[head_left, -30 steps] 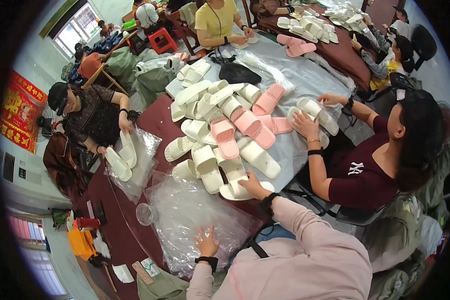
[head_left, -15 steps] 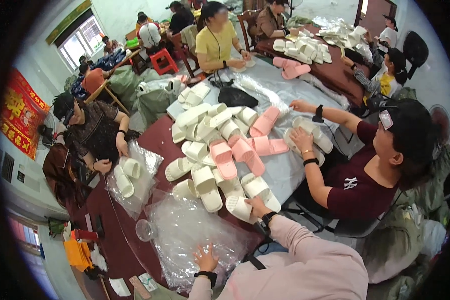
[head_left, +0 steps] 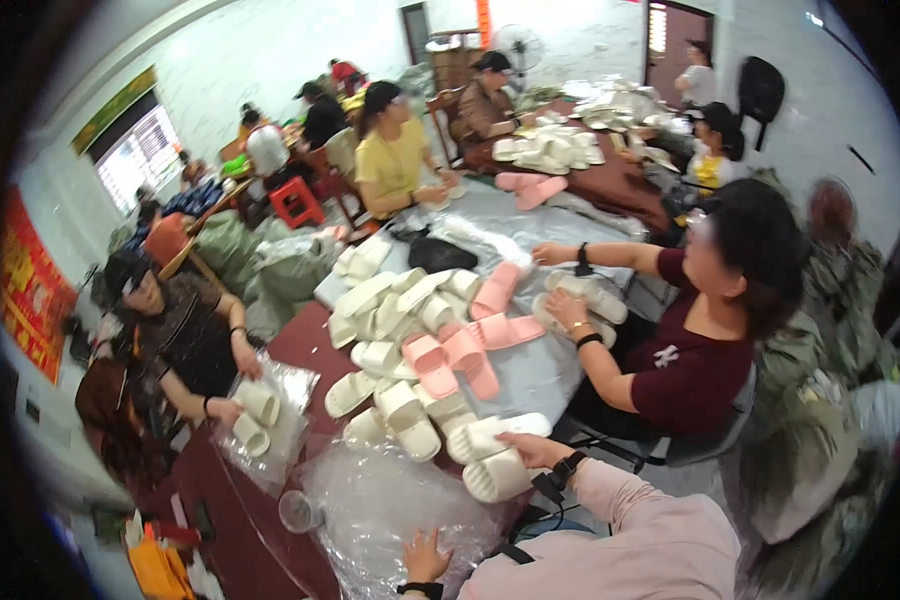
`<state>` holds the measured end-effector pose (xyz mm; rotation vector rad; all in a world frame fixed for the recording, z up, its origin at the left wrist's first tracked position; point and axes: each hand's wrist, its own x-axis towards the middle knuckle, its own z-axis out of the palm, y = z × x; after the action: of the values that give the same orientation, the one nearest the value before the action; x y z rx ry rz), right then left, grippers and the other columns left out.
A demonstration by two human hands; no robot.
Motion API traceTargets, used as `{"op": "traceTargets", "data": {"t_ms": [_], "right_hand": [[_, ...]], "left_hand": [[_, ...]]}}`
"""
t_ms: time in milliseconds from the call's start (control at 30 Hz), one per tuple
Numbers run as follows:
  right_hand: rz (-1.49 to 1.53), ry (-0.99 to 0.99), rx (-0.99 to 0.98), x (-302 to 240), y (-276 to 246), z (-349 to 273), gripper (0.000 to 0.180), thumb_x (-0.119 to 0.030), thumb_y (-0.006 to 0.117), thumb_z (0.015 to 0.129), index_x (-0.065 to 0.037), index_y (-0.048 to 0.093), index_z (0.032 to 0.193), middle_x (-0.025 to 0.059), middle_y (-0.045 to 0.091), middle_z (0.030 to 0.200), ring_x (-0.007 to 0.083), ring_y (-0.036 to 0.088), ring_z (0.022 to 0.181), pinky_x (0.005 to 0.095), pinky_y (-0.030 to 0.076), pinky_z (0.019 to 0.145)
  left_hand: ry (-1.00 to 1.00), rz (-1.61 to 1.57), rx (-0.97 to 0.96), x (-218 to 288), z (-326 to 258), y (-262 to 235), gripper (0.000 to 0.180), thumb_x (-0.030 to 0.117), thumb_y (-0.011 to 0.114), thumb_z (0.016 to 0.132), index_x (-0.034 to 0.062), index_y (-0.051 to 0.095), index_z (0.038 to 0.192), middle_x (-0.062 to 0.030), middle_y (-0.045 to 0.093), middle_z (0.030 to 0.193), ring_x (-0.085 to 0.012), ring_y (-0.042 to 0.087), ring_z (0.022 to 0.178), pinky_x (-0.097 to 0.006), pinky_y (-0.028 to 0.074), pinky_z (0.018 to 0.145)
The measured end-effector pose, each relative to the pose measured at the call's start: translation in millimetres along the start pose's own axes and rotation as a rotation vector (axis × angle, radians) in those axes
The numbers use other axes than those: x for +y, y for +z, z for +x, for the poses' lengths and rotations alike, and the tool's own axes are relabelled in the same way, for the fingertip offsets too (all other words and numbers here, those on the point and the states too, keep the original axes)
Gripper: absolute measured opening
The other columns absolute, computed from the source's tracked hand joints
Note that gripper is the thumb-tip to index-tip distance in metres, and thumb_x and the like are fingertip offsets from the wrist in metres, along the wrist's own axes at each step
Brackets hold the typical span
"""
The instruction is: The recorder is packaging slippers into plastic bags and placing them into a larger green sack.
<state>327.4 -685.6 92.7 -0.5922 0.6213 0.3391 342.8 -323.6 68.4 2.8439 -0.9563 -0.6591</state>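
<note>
My right hand (head_left: 532,450) grips a pair of cream slippers (head_left: 497,476) by their near sides, at the near right edge of a heap of slippers. The two slippers are side by side, one partly over the other. My left hand (head_left: 426,558) rests with fingers spread on the near edge of a stack of clear plastic bags (head_left: 390,500). The heap holds several cream slippers (head_left: 408,420) and a few pink slippers (head_left: 431,366) on top and to the right.
A clear round container (head_left: 298,512) sits left of the bags on the dark red tablecloth (head_left: 240,530). Across to the left, a co-worker (head_left: 185,335) handles bagged cream slippers (head_left: 258,402). At right, a seated co-worker (head_left: 685,350) holds cream slippers (head_left: 590,298).
My right hand now has both cream slippers together, drawn out from the heap. My left hand stays low by the bags. The camera view has tilted upward, and the left co-worker's hands have shifted.
</note>
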Motion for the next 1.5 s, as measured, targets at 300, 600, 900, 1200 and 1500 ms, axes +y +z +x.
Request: {"op": "traceTargets", "data": {"t_ms": [300, 600, 900, 1200, 1500], "right_hand": [[-0.870, 0.186, -0.106, 35.3, 108.6, -64.6, 0.054, -0.045, 0.057, 0.080, -0.003, 0.051, 0.113, 0.0027, 0.059, 0.094, 0.0103, 0.058, 0.073, 0.0239, 0.048, 0.062], [-1.038, 0.015, 0.135, 80.5, 107.0, -88.4, 0.059, -0.045, 0.058, 0.078, 0.008, 0.056, 0.105, 0.0092, 0.059, 0.099, 0.0198, 0.056, 0.080, 0.0323, 0.044, 0.071], [-1.153, -0.164, 0.294, 105.2, 95.7, -79.2, 0.063, -0.049, 0.054, 0.077, 0.011, 0.057, 0.099, 0.0216, 0.061, 0.096, 0.0294, 0.058, 0.087, 0.0345, 0.043, 0.076], [-1.303, -0.428, 0.312, 110.9, 109.4, -84.2, 0.058, -0.051, 0.049, 0.079, 0.003, 0.062, 0.094, 0.0213, 0.062, 0.091, 0.0346, 0.059, 0.084, 0.0379, 0.045, 0.076], [-1.506, -0.335, 0.568, 114.4, 129.9, -73.6, 0.058, -0.054, 0.048, 0.077, 0.002, 0.065, 0.079, 0.0199, 0.063, 0.078, 0.0352, 0.062, 0.073, 0.0431, 0.047, 0.064]], "left_hand": [[0.021, 0.013, 0.000, -19.7, 15.1, 16.2, 0.055, 0.045, 0.055, 0.077, 0.0190, 0.044, 0.125, -0.0179, 0.035, 0.132, -0.0387, 0.038, 0.115, -0.054, 0.031, 0.094], [0.362, -0.460, 0.069, 0.0, 33.2, -31.6, 0.063, 0.029, 0.050, 0.083, -0.0017, 0.026, 0.132, -0.0284, 0.044, 0.118, -0.0419, 0.045, 0.106, -0.041, 0.039, 0.085], [0.210, -0.469, 0.123, -25.1, 32.7, -24.1, 0.047, 0.019, 0.036, 0.087, 0.0013, 0.030, 0.130, -0.0285, 0.050, 0.111, -0.0430, 0.050, 0.098, -0.045, 0.040, 0.081], [0.064, -0.487, 0.110, -7.6, 19.4, -55.3, 0.046, 0.026, 0.032, 0.087, 0.0084, 0.034, 0.129, -0.0285, 0.054, 0.103, -0.0446, 0.052, 0.094, -0.048, 0.040, 0.081], [-0.058, -0.297, -0.131, 17.6, 1.0, -85.3, 0.053, 0.034, 0.034, 0.085, 0.0071, 0.032, 0.131, -0.0287, 0.055, 0.103, -0.0460, 0.052, 0.097, -0.051, 0.039, 0.083]]}}
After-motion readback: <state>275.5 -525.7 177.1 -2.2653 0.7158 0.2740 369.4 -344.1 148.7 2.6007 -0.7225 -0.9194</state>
